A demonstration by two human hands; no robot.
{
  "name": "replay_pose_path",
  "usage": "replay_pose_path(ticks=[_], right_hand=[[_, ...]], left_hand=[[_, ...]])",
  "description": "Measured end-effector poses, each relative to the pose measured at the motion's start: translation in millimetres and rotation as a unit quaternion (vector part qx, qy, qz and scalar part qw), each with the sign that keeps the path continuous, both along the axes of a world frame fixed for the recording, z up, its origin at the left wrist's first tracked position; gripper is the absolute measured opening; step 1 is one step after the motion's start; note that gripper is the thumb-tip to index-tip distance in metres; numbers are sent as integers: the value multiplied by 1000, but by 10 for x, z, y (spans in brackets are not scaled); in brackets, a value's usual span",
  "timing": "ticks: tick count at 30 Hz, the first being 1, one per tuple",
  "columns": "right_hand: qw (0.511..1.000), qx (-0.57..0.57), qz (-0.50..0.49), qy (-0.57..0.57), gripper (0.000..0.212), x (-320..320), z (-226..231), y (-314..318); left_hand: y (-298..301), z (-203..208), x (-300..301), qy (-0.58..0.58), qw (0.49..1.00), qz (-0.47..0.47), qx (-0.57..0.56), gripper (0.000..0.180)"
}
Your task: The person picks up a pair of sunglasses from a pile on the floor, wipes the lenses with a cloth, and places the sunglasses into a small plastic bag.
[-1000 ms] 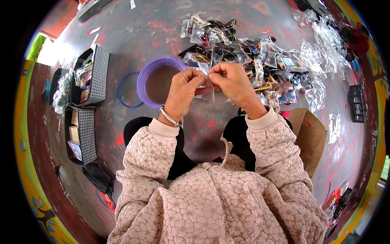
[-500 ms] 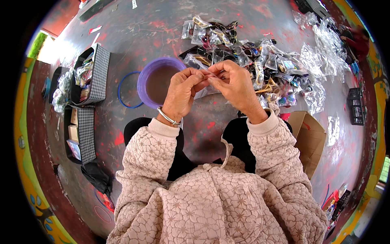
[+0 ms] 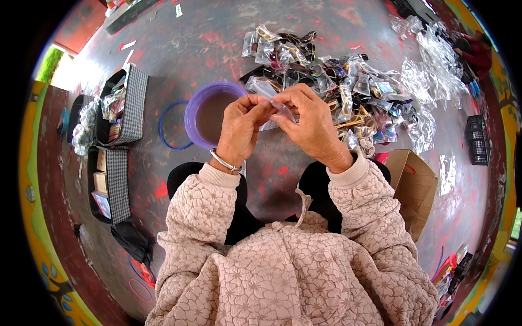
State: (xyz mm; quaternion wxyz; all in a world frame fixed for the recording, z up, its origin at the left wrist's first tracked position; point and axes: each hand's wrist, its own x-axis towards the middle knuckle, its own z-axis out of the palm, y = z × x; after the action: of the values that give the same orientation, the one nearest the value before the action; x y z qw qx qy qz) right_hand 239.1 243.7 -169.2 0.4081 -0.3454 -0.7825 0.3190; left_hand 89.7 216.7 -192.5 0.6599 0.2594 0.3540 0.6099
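Note:
Both my hands meet in front of me, over the floor between a purple bucket and a heap of packed sunglasses. A clear plastic bag (image 3: 262, 87) is pinched between them, its upper part sticking out beyond my fingers. My left hand (image 3: 239, 126), with a silver bangle at the wrist, grips one side of the bag's edge. My right hand (image 3: 311, 120) pinches the other side, with a fold of film showing by the thumb. Whether anything lies inside the bag is hidden by my fingers. The purple bucket (image 3: 191, 122) stands just left of my left hand.
Beyond my right hand spreads the heap of sunglasses in clear bags (image 3: 348, 89). Loose clear wrappers (image 3: 435, 65) lie farther right. An open cardboard box (image 3: 416, 190) stands by my right knee. Checked bins (image 3: 136, 103) line the left, near a blue hoop (image 3: 161, 133).
My fingertips have drawn slightly apart and the right hand has turned. More of the clear bag shows between and above my fingers.

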Motion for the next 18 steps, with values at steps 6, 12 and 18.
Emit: replay_pose_path(ticks=[6,12,18], right_hand=[[1000,-15,-2,13,17,3,9,3],[999,-9,-15,49,9,-15,-36,9],[997,-42,-47,54,6,-21,-25,8]], left_hand=[[6,-56,-26,25,999,-16,16,7],[9,-42,13,33,999,-8,16,9],[-5,-14,30,67,998,-10,20,10]])
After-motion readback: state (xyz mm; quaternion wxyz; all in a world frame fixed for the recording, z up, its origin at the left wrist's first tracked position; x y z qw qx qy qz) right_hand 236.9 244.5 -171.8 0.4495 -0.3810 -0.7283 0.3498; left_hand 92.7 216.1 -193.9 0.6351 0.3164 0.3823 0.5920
